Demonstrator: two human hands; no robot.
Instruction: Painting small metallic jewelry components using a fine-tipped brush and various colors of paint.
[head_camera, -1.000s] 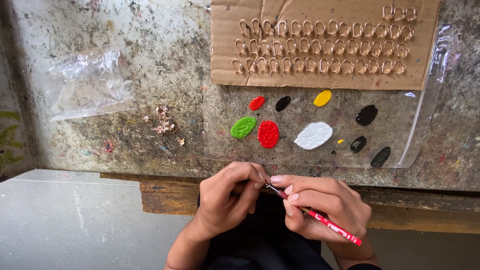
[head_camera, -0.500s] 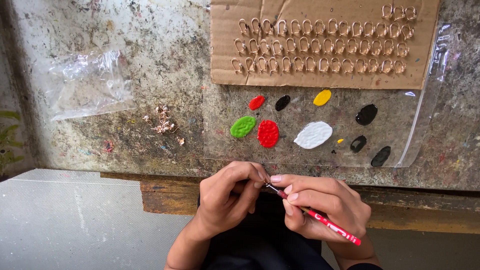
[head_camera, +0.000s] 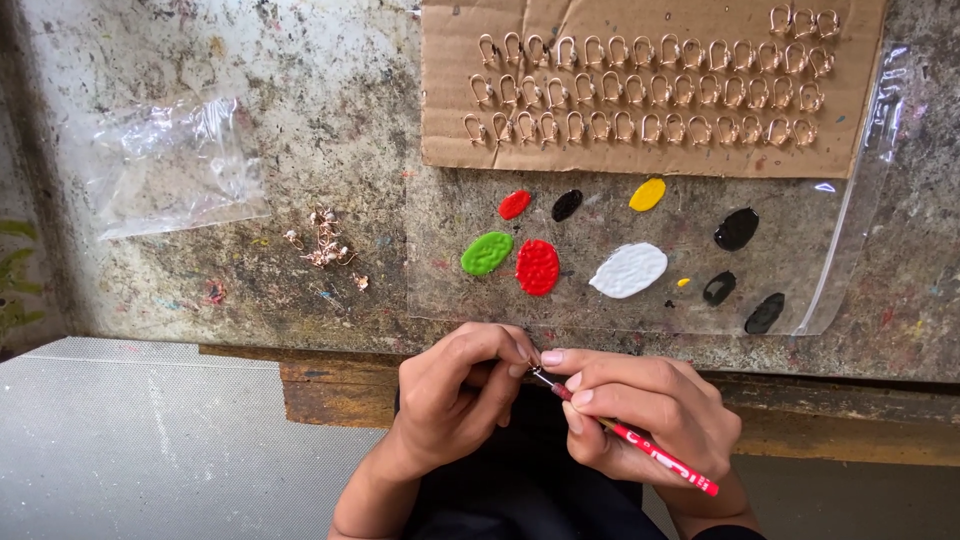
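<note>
Fingers of the right hand (head_camera: 650, 415) pinch a thin red paintbrush (head_camera: 640, 440) near its metal ferrule, the handle running down and to the right past the wrist. Fingertips of the left hand (head_camera: 455, 400) are curled shut around something too small to identify, held against the brush tip just below the edge of the worn stone worktable (head_camera: 300, 150). On the table, a clear plastic sheet (head_camera: 850, 230) carries paint blobs: green (head_camera: 487, 253), red (head_camera: 537, 267), white (head_camera: 628, 270), yellow (head_camera: 647, 194) and several black. Above it, a cardboard panel (head_camera: 650, 155) holds rows of copper-coloured ear hooks (head_camera: 640, 95). Loose hooks (head_camera: 325, 240) and an empty plastic bag (head_camera: 175, 165) lie well to the left.
</note>
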